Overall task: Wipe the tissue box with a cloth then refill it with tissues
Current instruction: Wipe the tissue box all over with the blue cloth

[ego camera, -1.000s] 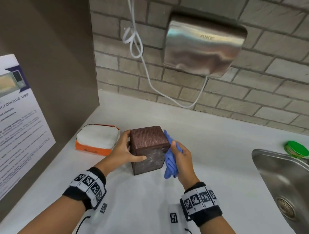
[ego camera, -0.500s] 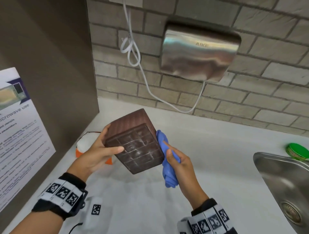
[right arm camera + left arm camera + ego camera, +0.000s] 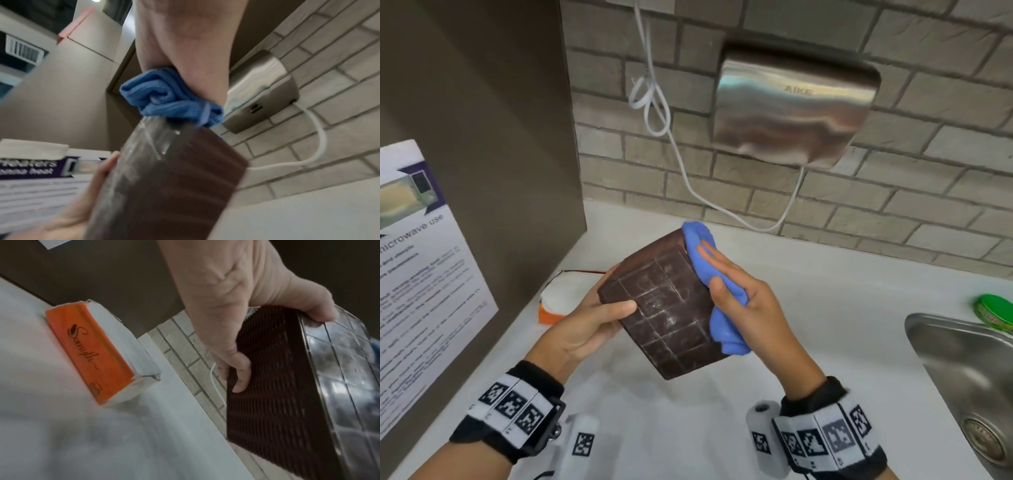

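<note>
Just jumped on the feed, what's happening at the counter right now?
The person's left hand holds the brown tissue box tilted above the counter, while the right hand presses a blue cloth against its side. The orange tissue pack sits on the counter; no refill has begun.

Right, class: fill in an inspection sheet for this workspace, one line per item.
Surface: white counter, sink at right.
Job's things: brown tissue box held tilted above counter; blue cloth against its right side; orange tissue pack lying on the counter at left.
Clutter: green lid by sink.
Hands: left hand grips box; right hand holds cloth.
Cables: white cord looped on wall.
Surroundings: brick wall, steel hand dryer, microwave notice.
</note>
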The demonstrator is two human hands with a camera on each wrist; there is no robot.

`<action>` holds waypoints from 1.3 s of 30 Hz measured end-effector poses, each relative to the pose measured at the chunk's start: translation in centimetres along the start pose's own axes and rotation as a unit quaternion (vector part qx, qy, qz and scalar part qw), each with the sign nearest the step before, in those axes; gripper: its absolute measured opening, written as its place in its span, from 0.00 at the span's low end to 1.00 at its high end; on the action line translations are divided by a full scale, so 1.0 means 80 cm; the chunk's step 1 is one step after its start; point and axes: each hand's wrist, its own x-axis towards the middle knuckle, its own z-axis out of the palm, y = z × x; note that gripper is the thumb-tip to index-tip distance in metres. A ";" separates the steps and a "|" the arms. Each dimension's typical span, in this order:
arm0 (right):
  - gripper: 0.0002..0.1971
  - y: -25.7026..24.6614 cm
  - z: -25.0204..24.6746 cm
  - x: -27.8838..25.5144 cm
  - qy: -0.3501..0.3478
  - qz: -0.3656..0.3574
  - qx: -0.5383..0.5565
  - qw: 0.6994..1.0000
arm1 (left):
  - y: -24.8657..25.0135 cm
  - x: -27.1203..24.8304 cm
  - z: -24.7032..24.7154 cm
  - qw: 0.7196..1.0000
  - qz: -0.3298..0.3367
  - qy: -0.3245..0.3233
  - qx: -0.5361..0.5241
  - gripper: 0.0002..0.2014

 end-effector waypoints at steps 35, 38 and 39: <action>0.15 0.139 -0.016 -0.022 0.134 0.316 0.122 0.931 | -0.092 0.002 -0.029 0.923 -0.158 -0.067 0.343 0.67; 0.16 0.131 -0.012 -0.019 0.131 0.243 -0.003 0.961 | -0.092 0.008 -0.034 0.921 -0.160 -0.063 0.350 0.66; 0.17 0.132 -0.011 -0.017 0.119 0.194 -0.044 0.973 | -0.093 0.010 -0.035 0.920 -0.157 -0.064 0.353 0.66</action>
